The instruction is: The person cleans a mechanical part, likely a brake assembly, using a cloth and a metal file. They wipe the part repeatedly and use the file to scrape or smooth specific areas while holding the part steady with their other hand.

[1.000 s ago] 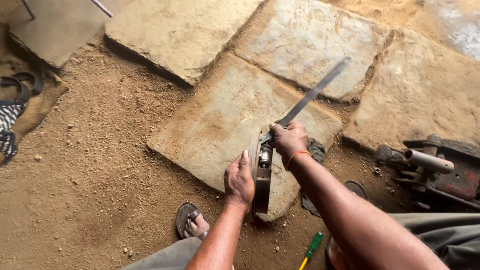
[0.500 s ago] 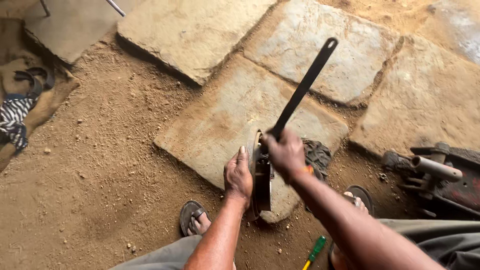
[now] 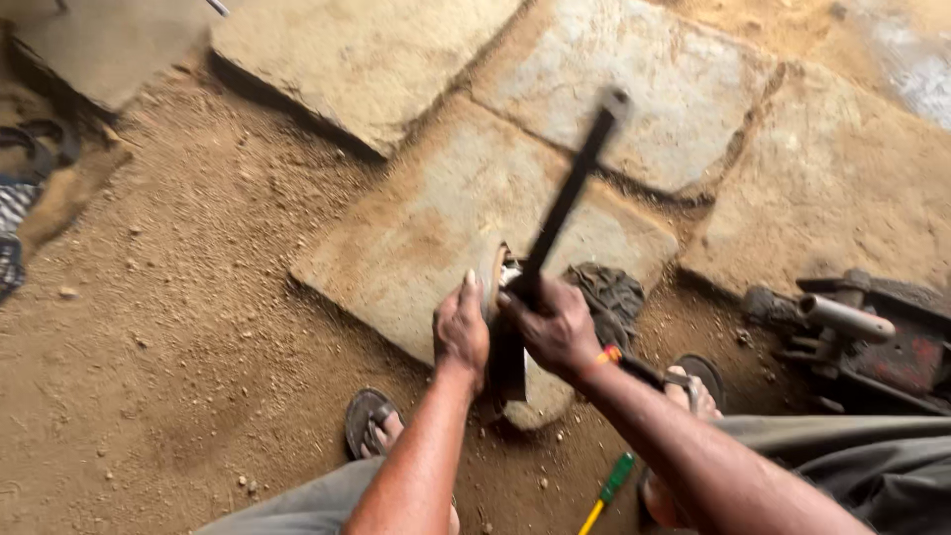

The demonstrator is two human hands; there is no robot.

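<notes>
Right hand (image 3: 557, 332) is closed around the low end of a long dark metal bar (image 3: 570, 198), which slants up and away to the far right and is blurred. Left hand (image 3: 462, 332) lies flat, fingers together, pressed against the side of a round metal part (image 3: 507, 347) standing on edge at the near rim of a flat stone slab (image 3: 426, 238); it grips nothing but braces the part.

To do this well, I judge the left hand should hold the part steady and upright, fingers clear of the bar's seat, while the right hand works the bar with an even pull.

Counted: one bar, one round part, two hands, two sandalled feet, four stone slabs in view, one green and yellow screwdriver (image 3: 608, 487) on the dirt near the right leg, one rusty machine (image 3: 862, 342) at right.
</notes>
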